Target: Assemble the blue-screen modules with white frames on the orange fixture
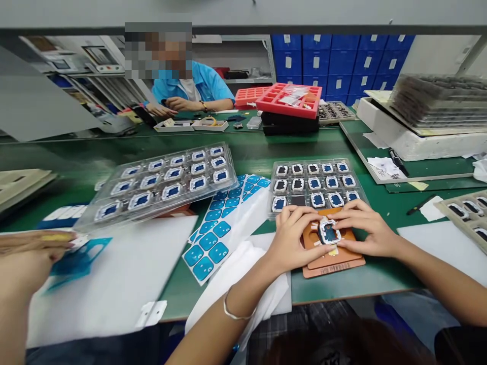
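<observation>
A small rounded-square casing [329, 232], white-rimmed with a dark blue inside, lies over an orange fixture block [335, 264] with printed lettering on its front edge. My left hand [292, 235] grips its left side, thumb at the lower edge and fingers at the top. From the right, my right hand [363, 228] pinches it, with thumb low and index finger over the top edge. Small white and yellow tabs show beside the casing. Just behind my hands is a clear tray [305, 191] of similar casings, one pocket bare. The undersides of my fingertips are hidden.
At left, another person's hand [34, 258] holds blue film [81, 261] over a white mat [125, 284]. A tilted clear tray [186, 175], blue sticker sheets [208, 248] and white cloth [224, 284] lie between. Across the bench sits a co-worker [213, 86] near red trays [289, 99].
</observation>
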### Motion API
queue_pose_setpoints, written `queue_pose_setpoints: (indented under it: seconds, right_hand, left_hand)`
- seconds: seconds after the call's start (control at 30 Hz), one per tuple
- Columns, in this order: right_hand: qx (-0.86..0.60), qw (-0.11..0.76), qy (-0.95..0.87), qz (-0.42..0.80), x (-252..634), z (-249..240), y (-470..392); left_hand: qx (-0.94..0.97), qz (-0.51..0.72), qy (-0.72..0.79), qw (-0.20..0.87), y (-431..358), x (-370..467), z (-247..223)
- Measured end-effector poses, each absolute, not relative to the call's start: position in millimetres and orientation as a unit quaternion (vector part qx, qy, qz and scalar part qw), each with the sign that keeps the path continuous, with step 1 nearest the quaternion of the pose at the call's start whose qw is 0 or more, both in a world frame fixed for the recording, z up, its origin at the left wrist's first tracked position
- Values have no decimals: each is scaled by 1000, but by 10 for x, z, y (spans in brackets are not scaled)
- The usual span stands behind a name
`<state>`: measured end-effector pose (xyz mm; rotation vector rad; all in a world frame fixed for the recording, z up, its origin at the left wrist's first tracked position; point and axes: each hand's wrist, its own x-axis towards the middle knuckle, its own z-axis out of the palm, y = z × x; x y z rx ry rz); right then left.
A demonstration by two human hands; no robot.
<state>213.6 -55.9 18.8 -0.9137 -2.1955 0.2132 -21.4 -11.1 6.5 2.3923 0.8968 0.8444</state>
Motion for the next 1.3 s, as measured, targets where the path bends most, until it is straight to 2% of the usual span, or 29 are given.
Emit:
queue_pose_setpoints:
  seconds: [0.77,0.93,1.13,1.23,1.3]
  right_hand:
    - [-352,376,-851,101,2101,106,-553]
    - [-343,375,-856,96,2093,85,-530]
    - [-368,389,-839,98,2082,78,-545]
    - [-373,411,-821,135,2096,22,-543]
    - [-368,434,-795,210,2107,-24,-534]
  left_hand:
    - [876,315,315,187,-114,-243,67]
    - [876,279,327,219,-103,-237,55]
    - [859,324,279,282,-56,-246,8]
    - [877,287,240,302,-52,-255,-4]
    - [891,251,233,299,-64,-252,-17]
